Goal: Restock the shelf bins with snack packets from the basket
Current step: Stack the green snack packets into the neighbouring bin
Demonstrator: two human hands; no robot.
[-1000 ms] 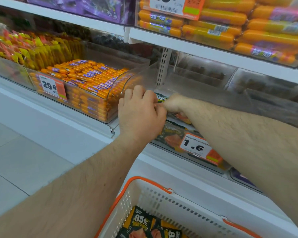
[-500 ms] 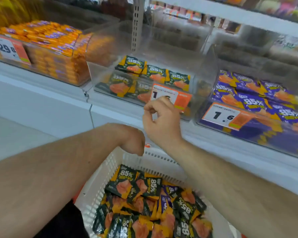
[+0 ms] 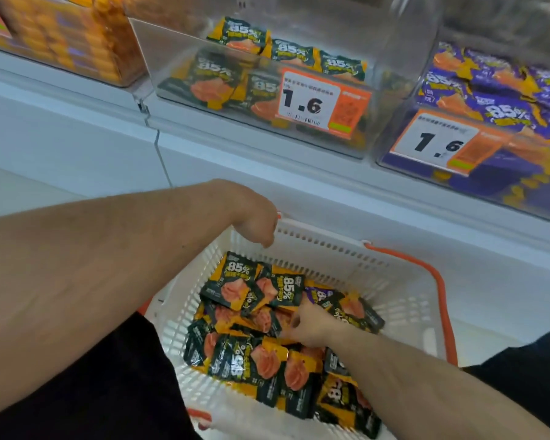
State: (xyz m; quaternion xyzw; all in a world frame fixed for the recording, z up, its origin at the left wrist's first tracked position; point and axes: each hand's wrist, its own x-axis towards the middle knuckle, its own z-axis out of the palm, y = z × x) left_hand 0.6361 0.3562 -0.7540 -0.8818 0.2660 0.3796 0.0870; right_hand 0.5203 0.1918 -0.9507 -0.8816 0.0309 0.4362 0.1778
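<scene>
Basket (image 3: pixel 404 300): white perforated plastic, orange handles. Snack packets (image 3: pixel 251 360): glossy printed film, crinkled. Shelf bins (image 3: pixel 391 58): clear smooth plastic. Price tags (image 3: pixel 311 103): matt paper.

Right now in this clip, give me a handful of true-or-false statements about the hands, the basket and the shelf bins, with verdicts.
1. The right hand is down among the dark green and orange snack packets in the white plastic basket with orange handles. True.
2. The left hand holds a packet over the shelf. False: it hangs over the basket's rim, and no packet shows in it.
3. The clear plastic bin with the green packets is full to the brim. False: only a low layer lies in it.
4. The clear bin of purple packets stands to the right of the green-packet bin. True.
5. Both price tags read 2.9. False: both the tag on the green-packet bin and the tag on the purple-packet bin read 1.6.
</scene>
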